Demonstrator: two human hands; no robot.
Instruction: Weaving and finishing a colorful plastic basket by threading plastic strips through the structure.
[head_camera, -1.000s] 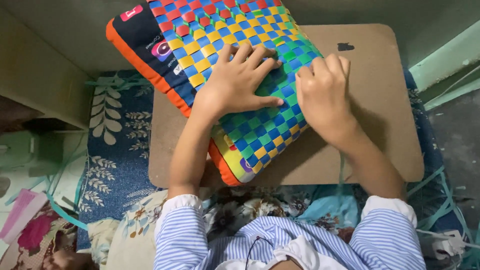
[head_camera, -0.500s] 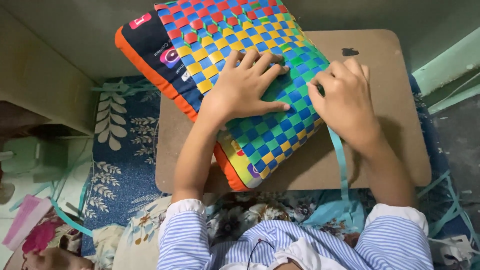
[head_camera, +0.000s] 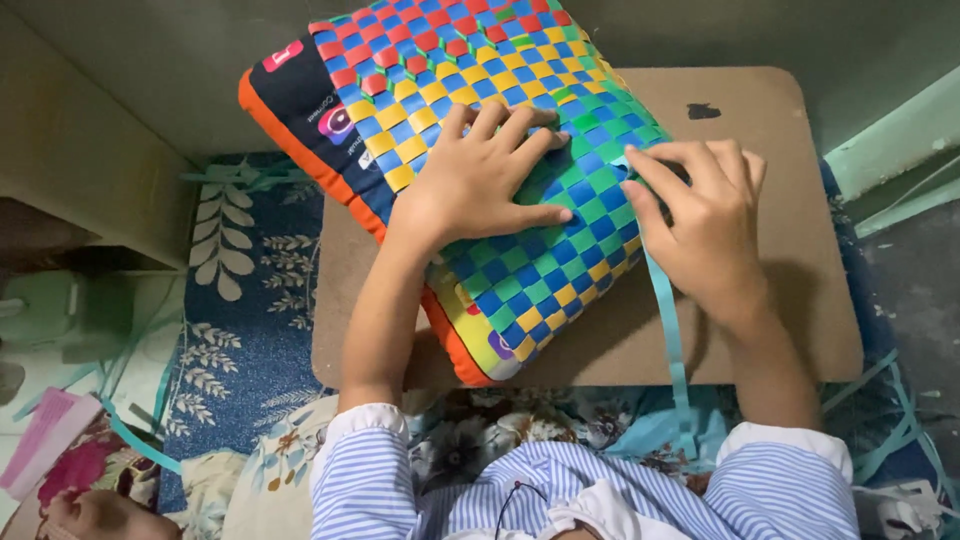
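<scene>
Left hand (head_camera: 480, 185): flat and open, pressing the woven cushion (head_camera: 480, 130).
Right hand (head_camera: 700, 215): pinching the teal strip (head_camera: 668, 330).
Risk: a hard tug may likely loosen neighbouring weave.

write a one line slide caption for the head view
Left hand pressed flat on a colourful woven cushion on a brown board, right hand pinching a light blue strip.

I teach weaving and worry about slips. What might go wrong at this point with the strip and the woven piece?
The teal strip trails loose off the brown board toward the lap; it may twist or snag. The right hand grips it only at the fingers, so it might slip. The woven cushion overhangs the board, pinned only by the left hand, and might shift.
</scene>
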